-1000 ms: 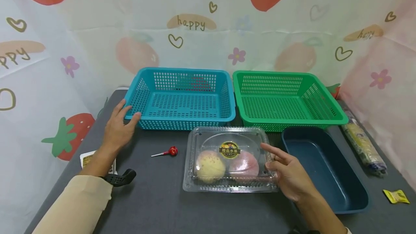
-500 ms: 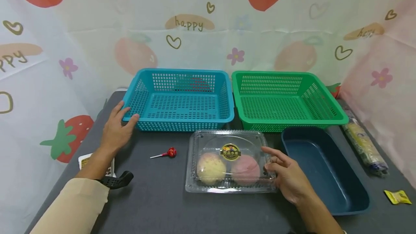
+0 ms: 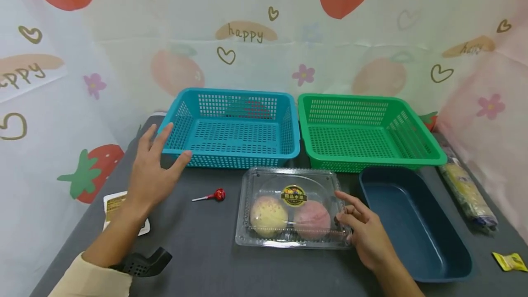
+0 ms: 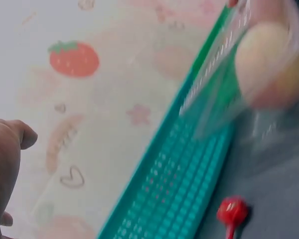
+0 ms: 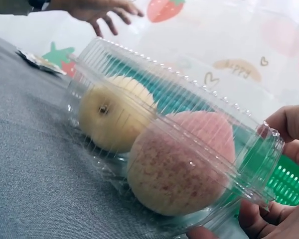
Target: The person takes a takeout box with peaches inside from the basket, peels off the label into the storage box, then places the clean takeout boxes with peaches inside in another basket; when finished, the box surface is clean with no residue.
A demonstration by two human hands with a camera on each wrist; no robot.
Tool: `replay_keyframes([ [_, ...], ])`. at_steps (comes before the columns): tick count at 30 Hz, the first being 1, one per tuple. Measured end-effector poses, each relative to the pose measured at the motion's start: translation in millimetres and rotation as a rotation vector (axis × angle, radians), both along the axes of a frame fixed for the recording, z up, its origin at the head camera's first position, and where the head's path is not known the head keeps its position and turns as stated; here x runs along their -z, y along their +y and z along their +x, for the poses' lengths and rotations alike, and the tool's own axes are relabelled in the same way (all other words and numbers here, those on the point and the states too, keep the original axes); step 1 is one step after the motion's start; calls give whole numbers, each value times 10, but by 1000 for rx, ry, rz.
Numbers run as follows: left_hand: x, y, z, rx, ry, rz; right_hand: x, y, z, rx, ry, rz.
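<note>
A clear plastic clamshell box (image 3: 288, 178) with a black and gold label lies in the middle of the grey table. Inside sit a pale yellow round fruit (image 3: 268, 217) and a pink, peach-like one (image 5: 182, 164). My right hand (image 3: 365, 230) grips the box's right end, thumb and fingers at its edge in the right wrist view. Off the front left corner of the blue basket (image 3: 231, 160), my left hand (image 3: 154, 173) is raised with fingers spread, holding nothing. A red lollipop (image 3: 219, 194) lies between that hand and the box.
Beside the blue basket stands a green basket (image 3: 371, 162). A dark blue tub (image 3: 416, 242) is right of my right hand. Farther right lie a long wrapped packet (image 3: 468, 191) and a small yellow wrapped sweet (image 3: 510, 261). A white and gold packet (image 3: 112, 205) lies under my left forearm.
My left hand has come off the blue basket's corner and moved up and a little right, fingers spreading. My right hand keeps its grip on the box's right end.
</note>
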State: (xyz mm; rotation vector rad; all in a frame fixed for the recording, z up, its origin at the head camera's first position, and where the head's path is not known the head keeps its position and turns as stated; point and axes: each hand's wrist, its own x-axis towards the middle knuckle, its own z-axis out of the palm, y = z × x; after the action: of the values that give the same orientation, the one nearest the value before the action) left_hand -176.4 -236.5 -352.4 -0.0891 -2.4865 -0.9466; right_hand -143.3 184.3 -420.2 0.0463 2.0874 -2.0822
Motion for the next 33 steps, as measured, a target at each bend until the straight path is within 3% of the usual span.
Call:
replay_keyframes([
  [6, 2, 209, 189, 97, -5, 70, 45, -4, 8, 21, 22, 8],
  [12, 96, 371, 284, 200, -4, 147, 62, -15, 12, 28, 38, 2],
  [27, 439, 695, 327, 304, -143, 218, 90, -30, -24, 18, 72, 19],
  [33, 515, 838, 311, 323, -256, 231, 89, -30, -19, 20, 73, 22],
])
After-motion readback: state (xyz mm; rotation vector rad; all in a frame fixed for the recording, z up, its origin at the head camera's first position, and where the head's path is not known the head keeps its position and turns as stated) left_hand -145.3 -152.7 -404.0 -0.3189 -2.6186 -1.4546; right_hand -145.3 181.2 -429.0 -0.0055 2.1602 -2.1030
